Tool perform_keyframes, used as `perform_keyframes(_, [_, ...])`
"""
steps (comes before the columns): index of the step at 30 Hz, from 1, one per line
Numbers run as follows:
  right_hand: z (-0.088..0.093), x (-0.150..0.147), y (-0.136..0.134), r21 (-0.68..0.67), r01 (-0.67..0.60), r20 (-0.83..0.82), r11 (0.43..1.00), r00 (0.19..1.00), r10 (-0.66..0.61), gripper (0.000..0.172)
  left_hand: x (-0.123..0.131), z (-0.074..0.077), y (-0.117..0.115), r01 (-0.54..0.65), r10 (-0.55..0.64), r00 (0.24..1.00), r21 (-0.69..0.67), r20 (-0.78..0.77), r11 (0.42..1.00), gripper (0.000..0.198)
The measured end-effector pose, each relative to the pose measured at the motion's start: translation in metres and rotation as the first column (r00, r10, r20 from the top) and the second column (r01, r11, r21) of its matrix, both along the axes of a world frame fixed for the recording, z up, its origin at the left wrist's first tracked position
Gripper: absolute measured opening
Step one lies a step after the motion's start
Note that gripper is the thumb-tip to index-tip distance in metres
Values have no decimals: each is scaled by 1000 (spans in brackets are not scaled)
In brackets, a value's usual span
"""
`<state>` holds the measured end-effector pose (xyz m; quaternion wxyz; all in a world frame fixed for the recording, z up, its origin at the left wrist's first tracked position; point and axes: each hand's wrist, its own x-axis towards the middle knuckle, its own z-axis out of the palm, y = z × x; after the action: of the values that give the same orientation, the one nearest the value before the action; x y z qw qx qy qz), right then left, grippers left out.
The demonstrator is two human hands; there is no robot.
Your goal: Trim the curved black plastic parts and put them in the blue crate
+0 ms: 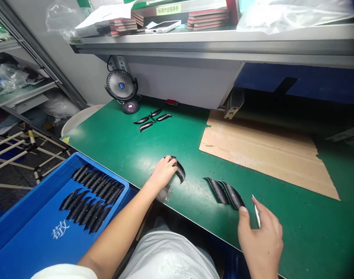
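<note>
My left hand [163,173] is curled around a black curved ribbed part [180,170] on the green table [118,139]. My right hand [261,236] holds a thin white pen-like tool [256,215] between its fingers, with the thumb reaching toward two black curved parts [225,192] that lie side by side on the table just left of it. A crumpled bit of clear plastic [163,194] lies under my left wrist at the table's edge.
A blue tray [34,224] at the lower left holds several rows of the same black parts. Several more parts [151,119] lie near a small desk fan [121,87]. A sheet of brown cardboard [264,149] covers the table's right side. A shelf runs overhead.
</note>
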<state>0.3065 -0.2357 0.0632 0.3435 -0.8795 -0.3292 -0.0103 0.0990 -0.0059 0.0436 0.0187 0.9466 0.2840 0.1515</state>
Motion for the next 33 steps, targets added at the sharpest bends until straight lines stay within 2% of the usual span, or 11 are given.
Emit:
perform_keyframes(3, [10,-28,11,128,-138,-202,982,966,162,50,-8,6,-2,91,-92,995,57,31,994,16])
perform_keyframes(5, [14,-45,19,209,-165,-507,964,825,251,49,-18,18,-11,164,-177,980,127,96,978,20])
perform_keyframes(9, [26,-70,36,365,-31,-921,930,134,366,52,-27,55,-32,293,-397,878,355,268,887,22])
perform_keyframes(11, [33,-78,43,395,41,-904,918,-163,396,48,-25,72,-39,314,-448,844,406,294,858,21])
perform_keyframes(14, [41,-84,48,390,72,-808,918,-451,379,44,-22,90,-46,321,-464,835,421,296,848,16])
perform_keyframes(21, [43,-87,51,406,159,-580,900,-716,389,32,-25,99,-54,348,-454,857,375,245,859,9])
perform_keyframes(26, [40,-86,53,463,114,-647,879,-635,423,27,-31,92,-57,323,-408,887,337,218,884,12])
perform_keyframes(28, [31,-83,52,494,-90,-831,865,-341,439,36,-46,83,-51,253,-314,919,252,238,934,17])
perform_keyframes(30, [16,-82,51,407,-400,-845,821,177,505,43,-70,68,-38,19,-29,938,32,345,999,20])
perform_keyframes(32, [-3,-89,55,179,-666,-535,724,552,640,42,-96,46,-22,-298,378,822,-243,427,923,19])
perform_keyframes(33, [-12,-96,61,37,-745,-341,666,617,709,41,-106,34,-14,-408,522,733,-331,437,851,20])
